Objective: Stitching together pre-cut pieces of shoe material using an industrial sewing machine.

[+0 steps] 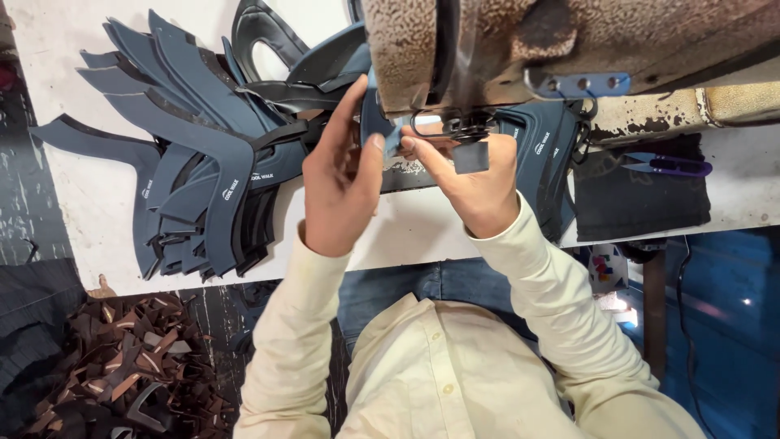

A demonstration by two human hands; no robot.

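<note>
My left hand (341, 183) and my right hand (471, 183) meet under the head of a worn sewing machine (569, 41), pinching one small dark blue cut piece (378, 122) between thumbs and fingers near the presser foot (455, 130). Both sleeves are cream coloured. A fanned stack of dark blue and black curved shoe-upper pieces (203, 146) lies just left of my left hand. More blue pieces (544, 162) lie under the machine to the right of my right hand. The needle area is partly hidden by the machine head.
The white worktable (81, 211) carries the stack. Purple thread snips (670, 167) rest on a dark cloth (642, 199) at the right. A heap of brown and black offcuts (122, 366) lies on the floor at lower left.
</note>
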